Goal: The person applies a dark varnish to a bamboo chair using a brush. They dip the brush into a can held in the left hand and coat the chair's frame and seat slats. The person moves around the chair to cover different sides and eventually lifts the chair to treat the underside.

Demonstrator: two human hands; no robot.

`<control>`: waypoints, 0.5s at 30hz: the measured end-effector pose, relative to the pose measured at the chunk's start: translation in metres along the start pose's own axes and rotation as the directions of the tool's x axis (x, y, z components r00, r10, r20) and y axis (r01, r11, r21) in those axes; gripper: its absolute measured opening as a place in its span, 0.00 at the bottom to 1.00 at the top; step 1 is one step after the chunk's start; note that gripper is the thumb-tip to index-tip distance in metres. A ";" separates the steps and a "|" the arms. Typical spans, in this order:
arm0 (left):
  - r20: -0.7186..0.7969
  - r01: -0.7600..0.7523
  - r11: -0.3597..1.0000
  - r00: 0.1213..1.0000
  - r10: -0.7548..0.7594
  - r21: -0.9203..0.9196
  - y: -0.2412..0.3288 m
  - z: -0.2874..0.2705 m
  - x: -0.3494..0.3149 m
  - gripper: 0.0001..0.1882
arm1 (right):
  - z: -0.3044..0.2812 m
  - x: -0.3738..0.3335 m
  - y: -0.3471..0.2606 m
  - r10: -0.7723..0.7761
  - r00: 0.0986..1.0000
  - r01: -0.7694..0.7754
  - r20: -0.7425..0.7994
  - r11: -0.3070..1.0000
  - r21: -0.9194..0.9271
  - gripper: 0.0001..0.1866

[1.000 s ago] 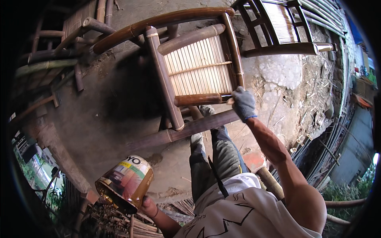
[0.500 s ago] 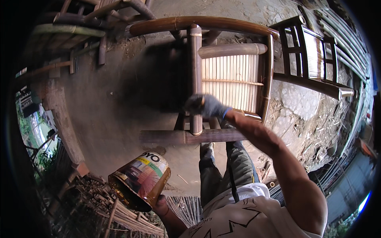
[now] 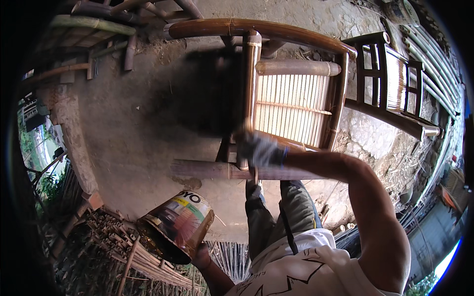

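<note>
Grips a brown bucket (image 3: 190, 222) in the bare left hand (image 3: 201, 257), off the near left corner of the bamboo chair (image 3: 294, 93) and well apart from it. Tilts the bucket, with its dark open mouth turned away from the chair and a coloured label showing on its side. Hides most of the left hand's fingers behind the bucket.

Wears a grey glove (image 3: 270, 153) on the right hand (image 3: 261, 149). Has that hand over the nearer part of the chair's left upright (image 3: 251, 81). Appears too blurred there: cannot tell whether closed on anything or open, nor whether touching the wood.

Stands at the chair's near side, in a white shirt (image 3: 306, 271) and dark trousers (image 3: 296, 207). Looks down on the chair's panel of pale thin slats (image 3: 289, 123), crossed by one thin strip; on a glossy curved rail (image 3: 266, 27) along the chair's far side; and on a duller pole (image 3: 202, 169) along its near side, running out to the left.

Has also in view a second chair (image 3: 396, 79) just right of the first chair, long pale poles (image 3: 434, 69) farther right of it, dark bamboo frames (image 3: 106, 15) off its far left, and a bundle of thin sticks (image 3: 143, 266) off its near left, beside the bucket
</note>
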State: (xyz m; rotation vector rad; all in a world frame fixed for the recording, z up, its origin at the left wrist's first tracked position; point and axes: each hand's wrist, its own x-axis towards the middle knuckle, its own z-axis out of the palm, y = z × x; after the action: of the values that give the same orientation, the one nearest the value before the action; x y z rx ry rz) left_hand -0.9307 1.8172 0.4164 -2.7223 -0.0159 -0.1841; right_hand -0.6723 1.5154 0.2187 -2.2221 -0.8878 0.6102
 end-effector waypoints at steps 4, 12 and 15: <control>-0.002 0.074 0.989 0.997 -0.075 -0.126 0.003 -0.003 0.001 0.25 | 0.033 -0.021 -0.064 0.152 0.887 -0.124 0.437 0.988 -0.090 0.15; 0.014 0.128 0.953 0.991 -0.129 -0.275 0.003 -0.004 0.016 0.23 | -0.178 0.107 0.142 0.331 0.822 -0.156 -0.463 0.914 0.376 0.21; -0.018 0.087 0.975 0.996 -0.092 -0.203 0.006 -0.008 0.020 0.23 | -0.189 0.124 0.141 0.455 0.594 -0.347 -0.664 0.889 0.299 0.16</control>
State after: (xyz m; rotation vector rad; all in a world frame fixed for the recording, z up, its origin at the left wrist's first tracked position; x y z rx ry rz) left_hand -0.9113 1.8081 0.4234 -2.9239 -0.1183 -0.2615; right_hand -0.4134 1.4514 0.2233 -2.2453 0.0856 -0.0655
